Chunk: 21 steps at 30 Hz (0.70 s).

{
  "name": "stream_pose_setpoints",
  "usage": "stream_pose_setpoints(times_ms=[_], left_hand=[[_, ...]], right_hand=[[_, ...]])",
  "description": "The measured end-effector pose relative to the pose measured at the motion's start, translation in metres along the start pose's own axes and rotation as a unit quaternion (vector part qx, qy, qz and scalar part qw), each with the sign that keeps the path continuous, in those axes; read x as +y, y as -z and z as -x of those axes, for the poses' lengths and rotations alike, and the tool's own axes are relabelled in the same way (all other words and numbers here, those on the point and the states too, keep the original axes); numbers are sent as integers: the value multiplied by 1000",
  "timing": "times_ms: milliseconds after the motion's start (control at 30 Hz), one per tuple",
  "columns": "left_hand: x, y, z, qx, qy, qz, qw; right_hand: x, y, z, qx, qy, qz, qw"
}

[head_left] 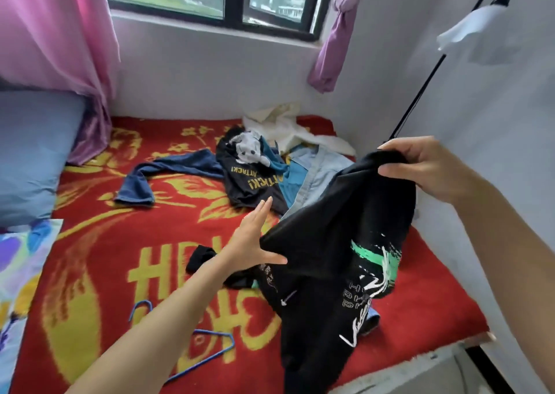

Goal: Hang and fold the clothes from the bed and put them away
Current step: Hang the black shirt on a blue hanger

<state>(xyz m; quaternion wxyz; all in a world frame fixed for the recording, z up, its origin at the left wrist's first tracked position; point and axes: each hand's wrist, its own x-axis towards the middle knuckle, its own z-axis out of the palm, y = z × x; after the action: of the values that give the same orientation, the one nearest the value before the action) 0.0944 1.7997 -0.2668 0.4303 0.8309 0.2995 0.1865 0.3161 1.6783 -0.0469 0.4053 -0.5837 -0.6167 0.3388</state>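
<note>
My right hand [432,168] grips the top edge of a black T-shirt [336,243] with a green and white print, holding it up over the bed. My left hand [250,240] is flat, fingers straight, touching the shirt's left side. Behind it lies a pile: a dark "ATTACK!" shirt [255,180], a navy long-sleeved top [168,171], a light blue garment [321,174] and a cream one [285,123]. A blue hanger [210,354] lies on the red and yellow blanket [120,258] under my left forearm.
A blue pillow [33,153] sits at the left with a pink curtain [60,48] above it. The window [234,0] is at the back wall. A black lamp stand [420,99] with a white shade leans in the right corner. White wall bounds the bed's right side.
</note>
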Motion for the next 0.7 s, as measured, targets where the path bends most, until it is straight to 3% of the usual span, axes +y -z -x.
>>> stream_pose_setpoints(times_ms=[200, 333, 567, 700], left_hand=[[12, 37, 10, -30, -28, 86, 995], [13, 67, 12, 78, -33, 91, 992], [41, 131, 9, 136, -68, -65, 986], [62, 128, 6, 102, -23, -274, 956]], right_hand=[[-23, 14, -26, -20, 33, -42, 998], [2, 26, -35, 34, -29, -47, 998], [94, 3, -44, 77, -173, 125, 974], [125, -49, -51, 59, -191, 205, 958]])
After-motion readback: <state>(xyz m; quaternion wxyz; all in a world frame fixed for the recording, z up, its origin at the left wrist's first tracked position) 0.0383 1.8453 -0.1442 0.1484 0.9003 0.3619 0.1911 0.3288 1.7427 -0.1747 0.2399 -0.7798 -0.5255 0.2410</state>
